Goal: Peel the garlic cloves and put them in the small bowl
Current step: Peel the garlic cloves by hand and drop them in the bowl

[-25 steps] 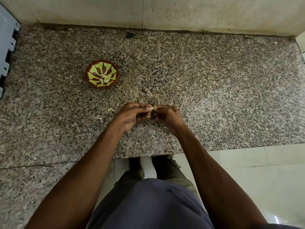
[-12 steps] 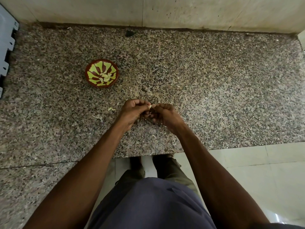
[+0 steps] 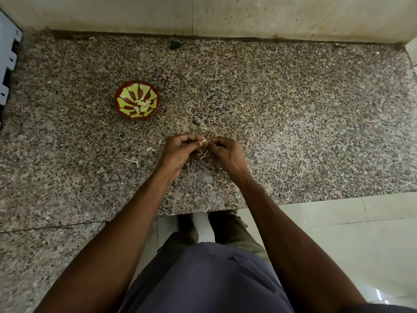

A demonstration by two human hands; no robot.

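A small pale garlic clove [image 3: 204,141] is pinched between the fingertips of my left hand [image 3: 182,150] and my right hand [image 3: 223,152], which meet above the middle of the speckled granite counter [image 3: 293,123]. Most of the clove is hidden by the fingers. A thin strip of skin [image 3: 203,155] hangs between the hands. The small red bowl with a green leaf pattern [image 3: 126,109] sits to the upper left of my hands, with several peeled cloves [image 3: 142,104] lying in it.
Scraps of garlic skin [image 3: 150,149] lie on the counter left of my left hand, more [image 3: 133,160] lower down. A white slotted object [image 3: 6,64] stands at the left edge. The wall [image 3: 203,14] runs along the back. The counter's front edge [image 3: 198,213] is by my legs.
Both hands have drifted slightly away from me on the counter while staying together on the clove. The bowl has not moved.
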